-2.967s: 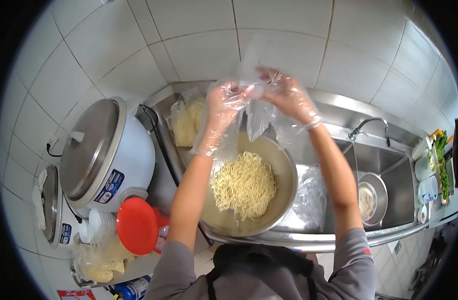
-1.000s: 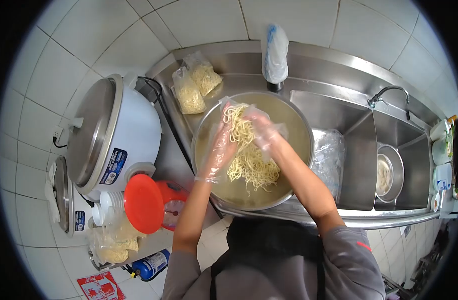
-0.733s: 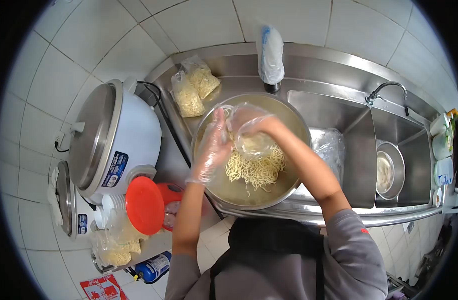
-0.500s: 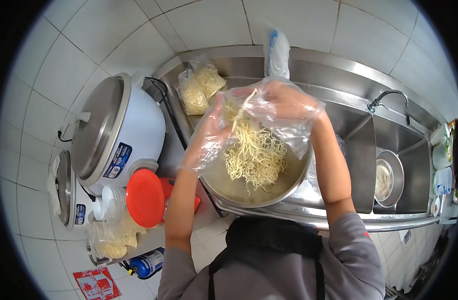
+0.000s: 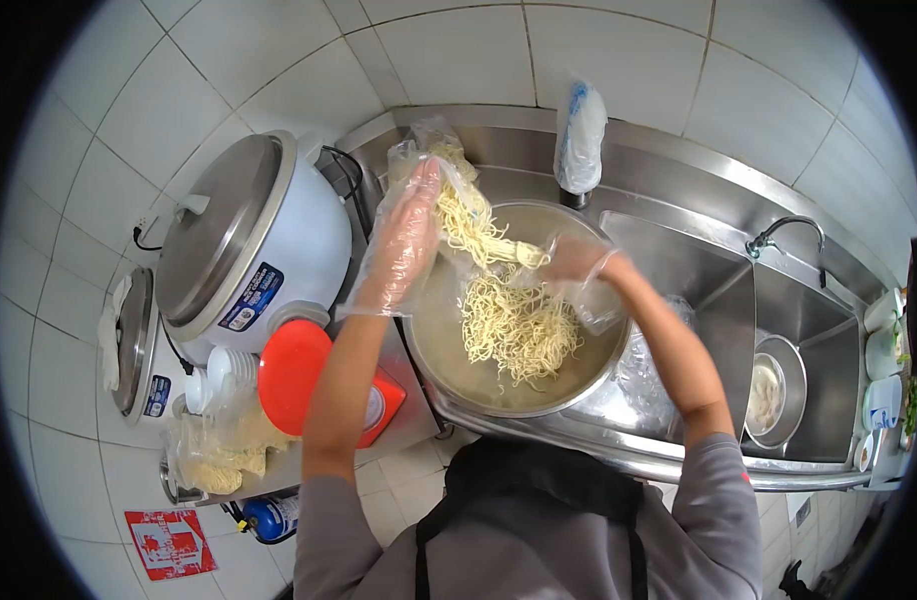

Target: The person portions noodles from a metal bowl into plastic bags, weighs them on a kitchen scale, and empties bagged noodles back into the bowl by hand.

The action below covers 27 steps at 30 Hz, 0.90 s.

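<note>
My left hand [image 5: 407,245], in a loose clear plastic glove, is at the pot's left rim with its fingers upward. It supports a hank of pale yellow noodles [image 5: 469,225]; its thumb is hidden. My right hand [image 5: 577,262], also in a clear plastic glove, is closed around the other end of the hank, which stretches between both hands. Below, a loose heap of noodles [image 5: 519,335] lies in a wide round metal pot [image 5: 519,410] with a cloudy pale interior.
Bagged noodles [image 5: 444,145] lie behind my left hand. A white plastic-wrapped object [image 5: 581,140] stands behind the pot. Left are a large rice cooker [image 5: 309,230], a red round lid [image 5: 291,375] and white cups [image 5: 229,368]. Right are sink basins with a faucet [image 5: 784,225] and metal bowl [image 5: 794,385].
My hands have moved apart: the right came down and toward me, while the left rose slightly. Noodles now stretch between them. The view has shifted a little.
</note>
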Available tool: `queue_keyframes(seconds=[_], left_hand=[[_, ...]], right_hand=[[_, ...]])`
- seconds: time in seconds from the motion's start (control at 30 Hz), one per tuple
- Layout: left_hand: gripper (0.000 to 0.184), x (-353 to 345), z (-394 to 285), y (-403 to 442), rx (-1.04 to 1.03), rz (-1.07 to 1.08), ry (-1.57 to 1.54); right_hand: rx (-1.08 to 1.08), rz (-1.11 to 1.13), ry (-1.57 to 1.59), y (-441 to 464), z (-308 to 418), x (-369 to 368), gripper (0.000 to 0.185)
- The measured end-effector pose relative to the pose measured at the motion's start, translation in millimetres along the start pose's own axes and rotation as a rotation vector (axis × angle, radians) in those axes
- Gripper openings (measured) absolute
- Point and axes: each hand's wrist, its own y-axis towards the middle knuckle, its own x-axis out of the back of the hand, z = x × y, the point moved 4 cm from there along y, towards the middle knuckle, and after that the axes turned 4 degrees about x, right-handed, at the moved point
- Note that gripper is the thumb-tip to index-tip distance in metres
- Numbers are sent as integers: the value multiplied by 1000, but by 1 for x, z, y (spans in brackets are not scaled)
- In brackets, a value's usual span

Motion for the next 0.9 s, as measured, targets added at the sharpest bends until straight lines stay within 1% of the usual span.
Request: queue_keyframes(seconds=[0.03,0.1,0.17,0.2,0.23,0.3,0.33,0.4,0.43,0.5,0.57,0.67,0.77,0.8,0.87,0.9], left_hand=[[52,0,6,0,51,47,-36],[50,-1,21,3,154,149,-109],[49,7,22,10,43,209,59],[49,11,17,13,-15,238,144],[51,21,8,17,133,306,-25],[57,37,-17,16,431,434,-365],[53,37,-21,11,433,409,-545],[46,35,-28,3,432,341,-908],[43,29,-27,-1,434,325,-896],[36,9,-20,-7,432,290,-868],[35,-13,-15,-27,598,342,-744],[35,-63,32,-61,250,449,-306],[38,-81,55,-86,379,733,30],[38,-78,58,-91,367,774,44],[39,-69,61,-99,344,861,73],[41,-61,57,-99,402,832,-51]], right_hand=[[-6,36,-77,-4,4,20,29],[14,-15,-106,-26,48,79,28],[228,-180,-97,-38,84,122,28],[223,-250,-114,-46,103,141,29],[218,-322,-132,-49,118,153,31],[362,-502,248,-50,131,159,31],[432,-585,438,-52,136,160,32],[471,-601,712,-37,133,126,34],[488,-602,849,-29,127,101,35],[249,-588,578,-24,106,55,27],[143,-390,899,-6,71,14,28],[9,-184,580,-1,44,8,29],[185,-9,-128,-4,61,6,30],[365,50,-203,-8,68,8,28],[258,75,-304,-5,71,18,28],[204,83,-355,-8,83,33,28]])
